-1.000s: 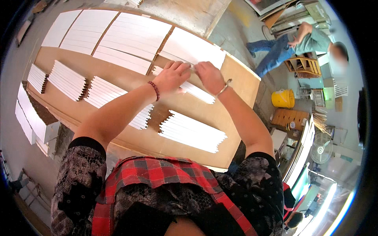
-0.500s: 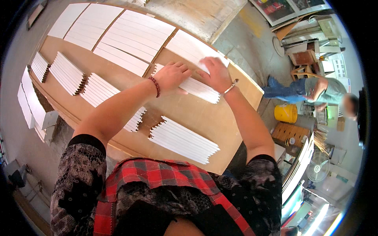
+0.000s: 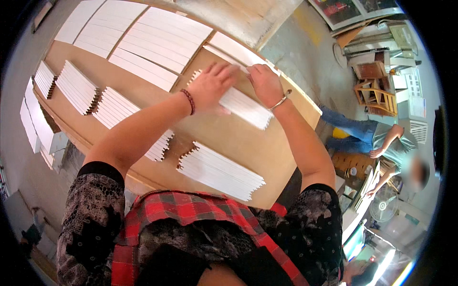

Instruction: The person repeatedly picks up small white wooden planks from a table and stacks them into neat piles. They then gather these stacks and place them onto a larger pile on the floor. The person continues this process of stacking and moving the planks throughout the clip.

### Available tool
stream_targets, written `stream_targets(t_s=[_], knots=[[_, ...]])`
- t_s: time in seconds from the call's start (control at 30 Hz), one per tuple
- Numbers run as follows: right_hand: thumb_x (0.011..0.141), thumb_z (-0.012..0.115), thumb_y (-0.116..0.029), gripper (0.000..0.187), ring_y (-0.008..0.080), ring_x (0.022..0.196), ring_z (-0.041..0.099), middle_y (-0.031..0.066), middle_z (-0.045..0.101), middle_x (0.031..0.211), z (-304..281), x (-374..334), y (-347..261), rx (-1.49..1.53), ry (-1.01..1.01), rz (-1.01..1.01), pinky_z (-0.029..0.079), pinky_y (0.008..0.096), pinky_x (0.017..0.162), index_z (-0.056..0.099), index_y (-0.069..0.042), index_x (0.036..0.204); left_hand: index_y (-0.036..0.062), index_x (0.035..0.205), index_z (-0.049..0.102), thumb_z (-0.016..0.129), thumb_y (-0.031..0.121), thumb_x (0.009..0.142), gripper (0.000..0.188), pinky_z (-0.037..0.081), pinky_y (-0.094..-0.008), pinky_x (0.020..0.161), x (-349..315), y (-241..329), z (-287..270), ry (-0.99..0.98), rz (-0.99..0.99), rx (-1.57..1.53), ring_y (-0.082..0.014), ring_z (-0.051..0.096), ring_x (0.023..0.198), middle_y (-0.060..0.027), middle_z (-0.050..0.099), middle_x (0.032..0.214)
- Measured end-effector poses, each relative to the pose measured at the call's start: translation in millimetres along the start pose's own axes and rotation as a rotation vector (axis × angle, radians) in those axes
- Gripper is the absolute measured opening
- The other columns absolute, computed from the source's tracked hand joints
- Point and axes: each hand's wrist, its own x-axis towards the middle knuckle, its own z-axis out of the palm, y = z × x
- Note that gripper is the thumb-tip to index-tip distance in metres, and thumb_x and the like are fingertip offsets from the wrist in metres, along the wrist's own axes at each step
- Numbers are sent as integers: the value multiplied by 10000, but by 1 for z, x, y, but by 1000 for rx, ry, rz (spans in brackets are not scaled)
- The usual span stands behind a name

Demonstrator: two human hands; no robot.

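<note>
My left hand [image 3: 212, 88], slightly blurred, reaches over a stepped bundle of white strips [image 3: 250, 109] with its fingers stretched out and its thumb apart. Part of that bundle is hidden under it. To its right, my right hand [image 3: 266, 86] has its fingers pinched together at a thin white strip [image 3: 222, 55], along the near edge of a white panel row [image 3: 234, 45] at the board's far right. Nearer to me lies a second bundle of white strips [image 3: 219, 169] with jagged ends. All of this rests on a brown board [image 3: 229, 136].
White panels [image 3: 164, 31] line the board's far side. More strip bundles [image 3: 76, 86] lie along the left. Beyond the board's right end, a person in jeans [image 3: 350, 131] stands near a yellow bucket [image 3: 339, 135] and a fan [image 3: 383, 202].
My right hand has shifted slightly, its fingers now drawn together at the strip. More brown board shows below the far right panel row. The other person has moved and bends toward the workbench.
</note>
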Motion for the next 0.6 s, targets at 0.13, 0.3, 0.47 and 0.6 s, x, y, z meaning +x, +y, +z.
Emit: stream_targets(t_s=[0.13, 0.3, 0.47, 0.6], knots=[[871, 597, -248, 221, 326, 847, 581, 137, 589, 853, -4, 0, 9, 430, -543, 298, 484, 450, 760, 618, -38, 808, 3, 1198, 527, 778, 508, 607, 817, 328, -438, 1057, 3, 0, -1, -49, -22, -34, -303, 436, 1206, -138, 485, 1265], [835, 634, -210, 197, 358, 906, 569, 162, 608, 961, -5, 10, 11, 21, 108, 84, 483, 433, 805, 615, -41, 935, 5, 1281, 481, 801, 461, 596, 883, 301, -446, 1088, 4, 1, -5, -342, -121, -216, -315, 404, 1257, -147, 448, 1336], [781, 698, -230, 354, 338, 988, 564, 135, 593, 1023, 4, 2, 8, 126, -335, 183, 485, 411, 834, 575, -43, 1054, 18, 1210, 527, 799, 446, 604, 790, 369, -427, 1012, 6, -2, -4, 41, -39, -75, -300, 458, 1173, -135, 503, 1215], [795, 690, -226, 335, 330, 975, 568, 122, 588, 1011, 8, 12, 18, -21, 29, 41, 483, 411, 832, 571, -58, 1060, 14, 1268, 480, 810, 426, 597, 854, 334, -422, 1064, 9, -7, -2, -382, -69, -170, -311, 418, 1243, -146, 463, 1313]])
